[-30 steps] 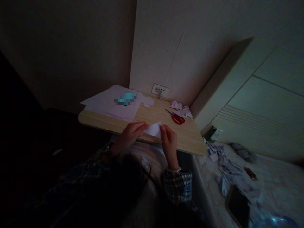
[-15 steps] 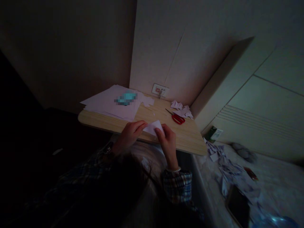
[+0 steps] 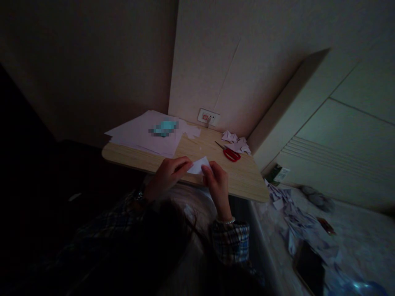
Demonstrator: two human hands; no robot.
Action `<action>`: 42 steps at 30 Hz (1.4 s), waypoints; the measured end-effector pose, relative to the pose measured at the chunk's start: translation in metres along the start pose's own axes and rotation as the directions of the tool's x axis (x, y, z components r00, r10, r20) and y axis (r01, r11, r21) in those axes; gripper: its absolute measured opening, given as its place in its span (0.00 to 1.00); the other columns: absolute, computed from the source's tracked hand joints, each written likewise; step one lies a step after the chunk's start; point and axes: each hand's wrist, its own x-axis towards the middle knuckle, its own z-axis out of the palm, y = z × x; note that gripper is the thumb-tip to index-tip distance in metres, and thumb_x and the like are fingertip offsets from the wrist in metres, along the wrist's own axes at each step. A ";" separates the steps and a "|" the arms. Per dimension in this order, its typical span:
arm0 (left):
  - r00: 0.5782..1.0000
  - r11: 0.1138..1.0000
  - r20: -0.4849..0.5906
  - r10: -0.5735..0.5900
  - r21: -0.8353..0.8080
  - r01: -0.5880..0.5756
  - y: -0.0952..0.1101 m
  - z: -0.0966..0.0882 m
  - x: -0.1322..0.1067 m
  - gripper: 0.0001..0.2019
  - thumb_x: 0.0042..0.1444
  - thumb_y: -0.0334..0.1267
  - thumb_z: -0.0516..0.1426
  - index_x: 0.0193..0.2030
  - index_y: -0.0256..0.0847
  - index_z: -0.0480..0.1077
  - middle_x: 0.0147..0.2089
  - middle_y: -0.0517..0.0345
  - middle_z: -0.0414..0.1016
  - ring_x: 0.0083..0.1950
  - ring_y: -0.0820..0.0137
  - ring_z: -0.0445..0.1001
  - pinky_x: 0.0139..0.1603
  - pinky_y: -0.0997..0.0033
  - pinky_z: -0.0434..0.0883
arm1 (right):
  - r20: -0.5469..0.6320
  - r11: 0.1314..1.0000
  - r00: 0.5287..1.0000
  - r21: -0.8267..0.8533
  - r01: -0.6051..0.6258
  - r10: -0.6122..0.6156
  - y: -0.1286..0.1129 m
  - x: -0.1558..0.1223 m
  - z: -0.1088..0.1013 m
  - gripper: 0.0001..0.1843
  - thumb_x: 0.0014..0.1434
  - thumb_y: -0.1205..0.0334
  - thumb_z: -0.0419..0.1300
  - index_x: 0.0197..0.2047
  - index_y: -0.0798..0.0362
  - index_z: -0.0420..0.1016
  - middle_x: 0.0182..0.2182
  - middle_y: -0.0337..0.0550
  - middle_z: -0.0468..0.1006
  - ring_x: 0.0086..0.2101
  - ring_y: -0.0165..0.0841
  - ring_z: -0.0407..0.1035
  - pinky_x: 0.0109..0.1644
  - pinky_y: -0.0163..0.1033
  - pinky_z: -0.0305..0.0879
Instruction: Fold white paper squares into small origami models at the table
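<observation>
Between my two hands is a small folded piece of white paper (image 3: 198, 166), held just above the front edge of the wooden table (image 3: 247, 181). My left hand (image 3: 170, 172) pinches its left corner between thumb and fingers. On the right side, my right hand (image 3: 217, 177) grips the paper with the thumb on top and the fingers behind, partly out of sight. Beyond my right hand lie red-handled scissors (image 3: 231, 154) with blades pointing back and left. Folded white paper pieces (image 3: 237, 144) lie behind the scissors.
Large white sheets (image 3: 135, 133) cover the table's left part, with a blurred teal item (image 3: 166, 126) on top. Paper scraps (image 3: 191, 131) lie beside them. A socket (image 3: 208, 117) is on the wall. The bed at right holds many folded papers (image 3: 296, 218) and a dark tablet-like object (image 3: 309, 267).
Both hands stay in nearly the same place. The folded paper has shifted slightly between them, and its visible part looks a little smaller.
</observation>
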 end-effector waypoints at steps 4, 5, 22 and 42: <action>1.000 0.998 0.000 -0.031 -0.046 0.031 0.000 0.002 0.001 0.13 0.59 0.41 0.49 0.27 0.38 0.68 0.20 0.67 0.62 0.23 0.76 0.62 0.26 0.77 0.60 | 0.034 0.999 0.999 -0.043 0.026 -0.025 -0.006 0.000 0.000 0.14 0.61 0.53 0.53 0.27 0.50 0.67 0.16 0.31 0.63 0.19 0.26 0.58 0.23 0.33 0.52; 1.000 0.999 -0.006 -0.024 -0.033 0.024 -0.001 0.003 0.001 0.13 0.59 0.41 0.50 0.27 0.39 0.68 0.21 0.66 0.64 0.24 0.75 0.63 0.27 0.77 0.60 | 0.041 0.997 0.999 -0.066 0.034 -0.031 -0.007 0.000 0.001 0.14 0.60 0.53 0.54 0.27 0.50 0.67 0.17 0.32 0.64 0.19 0.27 0.58 0.24 0.33 0.53; 0.996 0.985 -0.058 0.066 0.160 -0.056 0.001 0.005 -0.003 0.14 0.60 0.39 0.51 0.29 0.38 0.73 0.26 0.59 0.76 0.27 0.72 0.71 0.30 0.76 0.62 | -0.003 0.996 1.000 -0.088 0.012 -0.012 -0.007 0.001 0.008 0.13 0.56 0.54 0.60 0.25 0.49 0.62 0.18 0.33 0.66 0.20 0.29 0.61 0.23 0.34 0.54; 0.988 0.995 -0.149 -0.042 0.082 0.054 -0.001 0.002 0.000 0.14 0.59 0.42 0.51 0.27 0.37 0.71 0.21 0.63 0.68 0.25 0.74 0.64 0.28 0.76 0.60 | -0.060 0.998 0.997 -0.042 0.041 -0.043 -0.005 0.003 0.003 0.14 0.58 0.54 0.54 0.26 0.53 0.69 0.18 0.33 0.65 0.21 0.27 0.58 0.26 0.33 0.53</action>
